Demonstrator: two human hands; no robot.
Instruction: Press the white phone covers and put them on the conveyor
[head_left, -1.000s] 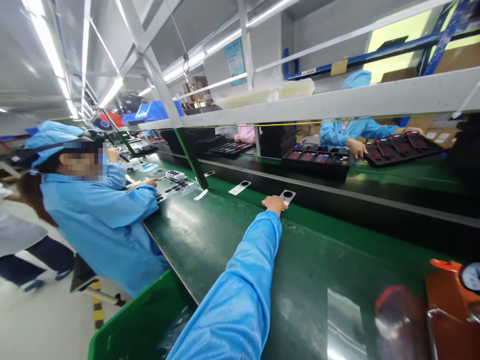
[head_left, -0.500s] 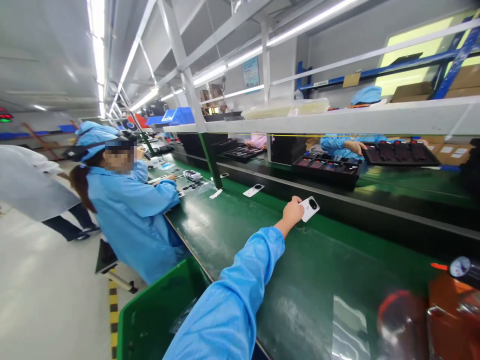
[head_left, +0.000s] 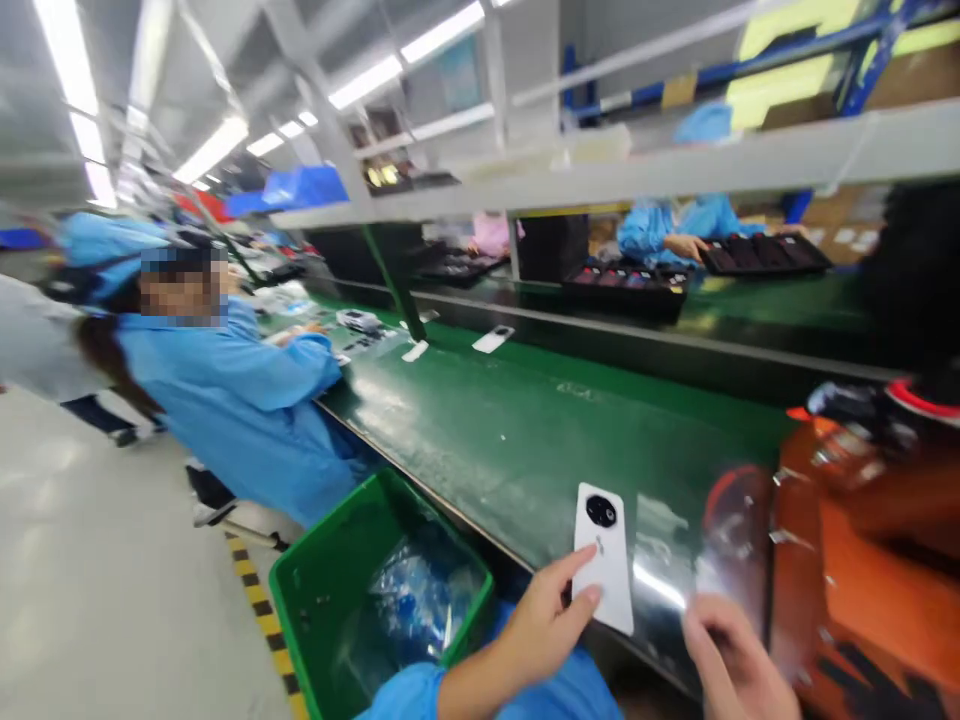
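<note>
A white phone-shaped panel [head_left: 613, 585] with a round black camera ring lies near the front edge of the green table. My left hand [head_left: 546, 612] is at the panel's left side, its index finger and thumb spread over the white surface. To the right, my right hand [head_left: 739, 660] is partly cut off by the bottom edge and blurred, beside a clear plastic sheet [head_left: 660, 545]; what its fingers hold, if anything, is not visible. A second white panel [head_left: 493, 339] lies farther back, near the green post.
An orange machine [head_left: 885, 560] stands at the right. A green bin [head_left: 300, 600] with clear plastic inside is below the table's left edge. A person in blue [head_left: 225, 390] sits at the left. Another person holds a black tray [head_left: 765, 254] across the bench.
The white panel and my left hand have come from the back of the table to its front edge. My right hand has entered the view. The camera has turned rightward and down.
</note>
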